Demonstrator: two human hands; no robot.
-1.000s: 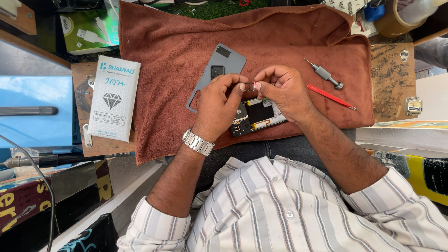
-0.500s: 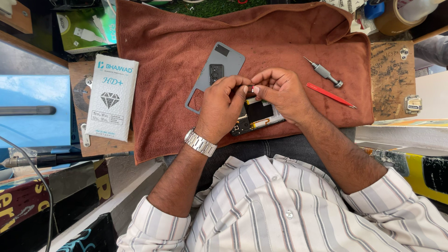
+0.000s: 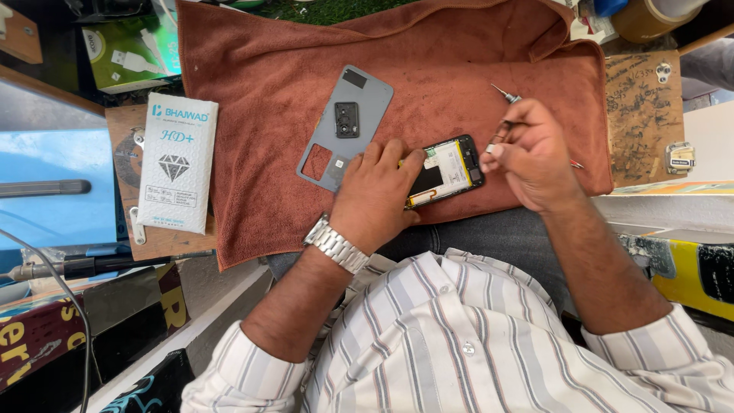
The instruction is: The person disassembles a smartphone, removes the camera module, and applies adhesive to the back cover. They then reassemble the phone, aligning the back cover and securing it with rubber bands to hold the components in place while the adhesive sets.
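Rust-brown terry towel (image 3: 252, 115) covers the bench and serves as the working surface; everything else sits in relation to it. Near the towel's front edge, about the middle, lies an opened black smartphone body (image 3: 447, 170) with its back removed, showing pale shielding and a dark inner part. The left hand (image 3: 375, 195), with a steel-link wristwatch (image 3: 335, 245) on its wrist, lies flat over the phone's near end, fingers spread and pressing down on it rather than curled around it. Just beyond that hand, toward the towel's centre, rests the grey plastic back cover (image 3: 345, 126) with its black camera block, lying tilted and touching the hand's fingertips.

The right hand (image 3: 531, 157) hovers over the towel's right part, just beside the phone's far end, its fingers pinched together on a small metal piece (image 3: 498, 139); what that piece is I cannot tell. Behind this hand a slim metal screwdriver (image 3: 506, 95) lies on the towel, its tip pointing away.

Off the towel's left edge a white padded pouch with a diamond drawing (image 3: 177, 170) lies on a wooden board. Off its right edge sits a scribbled-on brown wooden block (image 3: 644, 115).
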